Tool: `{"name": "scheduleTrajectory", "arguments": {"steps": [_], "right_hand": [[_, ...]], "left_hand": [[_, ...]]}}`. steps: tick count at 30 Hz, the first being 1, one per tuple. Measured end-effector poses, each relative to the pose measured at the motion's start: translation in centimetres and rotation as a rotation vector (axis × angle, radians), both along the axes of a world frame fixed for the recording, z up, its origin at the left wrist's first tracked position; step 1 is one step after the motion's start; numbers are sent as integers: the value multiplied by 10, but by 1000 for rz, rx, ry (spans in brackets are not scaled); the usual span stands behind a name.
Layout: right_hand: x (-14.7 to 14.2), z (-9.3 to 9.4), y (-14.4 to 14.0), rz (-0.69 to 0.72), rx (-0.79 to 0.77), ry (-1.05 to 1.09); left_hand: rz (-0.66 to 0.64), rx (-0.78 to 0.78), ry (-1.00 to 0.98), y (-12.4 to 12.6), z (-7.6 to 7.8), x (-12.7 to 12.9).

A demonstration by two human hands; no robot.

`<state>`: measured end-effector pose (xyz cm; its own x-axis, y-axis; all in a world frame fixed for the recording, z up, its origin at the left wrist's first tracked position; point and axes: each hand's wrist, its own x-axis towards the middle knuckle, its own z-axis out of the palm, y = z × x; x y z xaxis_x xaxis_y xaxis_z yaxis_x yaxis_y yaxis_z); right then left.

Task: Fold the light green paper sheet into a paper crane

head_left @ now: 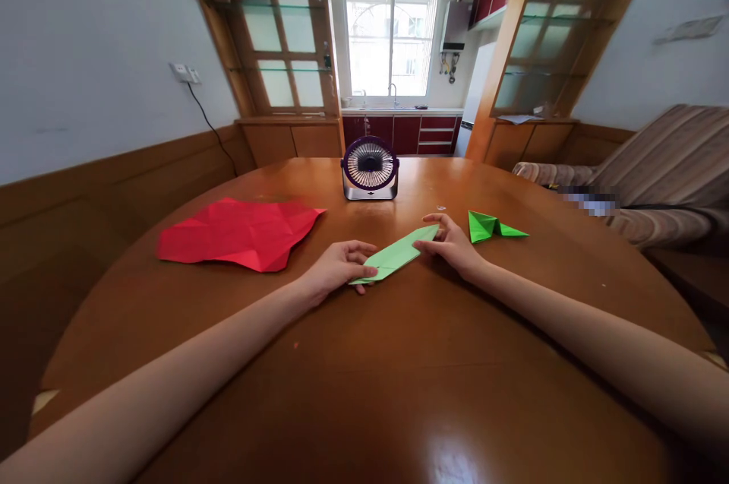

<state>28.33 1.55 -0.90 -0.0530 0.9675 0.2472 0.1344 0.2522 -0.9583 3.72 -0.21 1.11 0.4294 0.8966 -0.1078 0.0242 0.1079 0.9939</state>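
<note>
Head view: left hand (336, 265) and right hand (452, 241) each pinched 1 end of folded green paper (399, 254) lying on counter (399, 362).

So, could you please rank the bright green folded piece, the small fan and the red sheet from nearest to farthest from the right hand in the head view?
1. Bright green folded piece: just right of the right hand.
2. Small fan: behind it, to the left.
3. Red sheet: far left, beyond the left hand.
</note>
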Motion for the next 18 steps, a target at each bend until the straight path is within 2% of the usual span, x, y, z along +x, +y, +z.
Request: {"name": "scheduleTrajectory", "arguments": {"steps": [4, 7, 8, 10, 12, 14, 18], "right_hand": [[6, -4, 3, -57, 166, -401], [5, -4, 0, -87, 377, -642], [4, -4, -2, -61, 455, -704], [3, -3, -4, 99, 574, -814], [2, -2, -5, 329, 587, -890], [3, -2, -5, 482, 518, -932], [8, -1, -1, 545, 412, -919]], "left_hand": [[1, 20, -17, 3, 1, -7], [17, -21, 22, 4, 2, -9], [25, -36, 43, 5, 2, -9], [36, -60, 78, 6, 3, -8], [38, -83, 99, 7, 5, -9], [28, -118, 115, 8, 6, -10], [-37, -189, 134, 10, 11, -18]]}}
